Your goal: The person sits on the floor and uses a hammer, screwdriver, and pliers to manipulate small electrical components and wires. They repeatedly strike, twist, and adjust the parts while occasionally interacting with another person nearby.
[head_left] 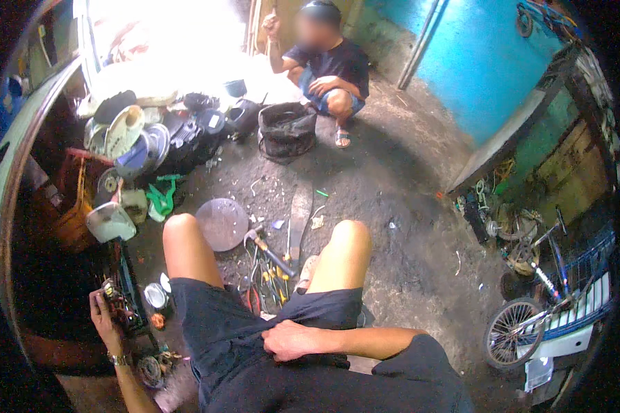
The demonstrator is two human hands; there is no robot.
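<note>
My left hand (103,322), with a metal watch on the wrist, is at a dark frame (132,289) holding small coloured parts, low on the left. Its fingers are bent against these parts; what they grip is too small to make out. My right hand (293,341) rests in my lap, its fingers curled in and nothing visible in them. Between my knees lie a hammer (272,253), red-handled pliers (253,300) and several yellow-handled tools (275,289). Beyond them are a round dark disc (222,226) and a long flat metal strip (300,224).
A person (331,69) squats at the back beside a black bag (286,132), one hand raised. Fan parts and plastic scrap (141,141) are heaped at the left, near a green plastic piece (161,198). A small bicycle (530,313) and a blue crate (585,275) stand at the right.
</note>
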